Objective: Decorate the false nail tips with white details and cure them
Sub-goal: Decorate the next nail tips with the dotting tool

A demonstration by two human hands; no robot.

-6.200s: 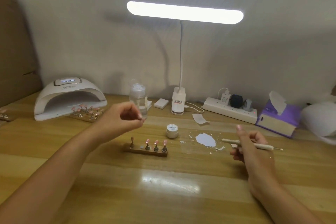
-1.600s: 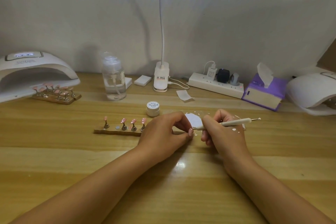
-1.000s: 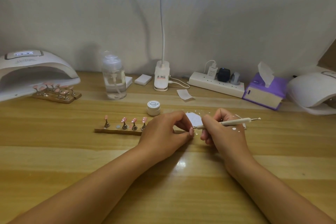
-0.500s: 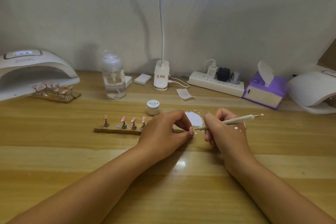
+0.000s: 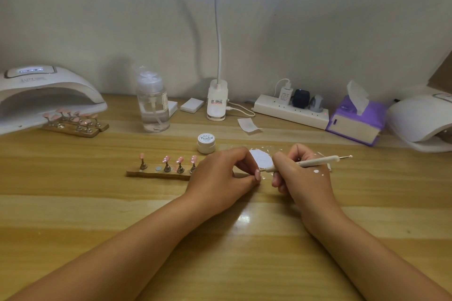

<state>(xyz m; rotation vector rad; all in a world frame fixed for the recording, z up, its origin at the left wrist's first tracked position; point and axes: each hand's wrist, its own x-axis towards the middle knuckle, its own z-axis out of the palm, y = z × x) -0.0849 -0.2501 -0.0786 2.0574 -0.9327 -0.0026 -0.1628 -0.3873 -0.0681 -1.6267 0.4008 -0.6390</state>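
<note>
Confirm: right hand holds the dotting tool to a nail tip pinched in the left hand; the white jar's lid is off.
Head view: the white jar has its lid on. The rest stands: right hand, dotting tool, nail tip, left hand.

There are two curing lamps [image 5: 46,90] [image 5: 420,117], one desk lamp [image 5: 217,100], one bottle [image 5: 152,107], one jar [image 5: 206,143], one power strip [image 5: 291,111], one tissue box [image 5: 354,124], one tool [image 5: 318,161], two hands [image 5: 220,176] [image 5: 303,176], four nail tips [image 5: 141,155] [image 5: 166,159] [image 5: 180,160] [image 5: 193,159] on the near holder [image 5: 156,175], and seemingly two more holders [image 5: 71,131].

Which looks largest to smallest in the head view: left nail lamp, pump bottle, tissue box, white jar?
1. left nail lamp
2. tissue box and pump bottle, too close to rank
3. white jar
</note>
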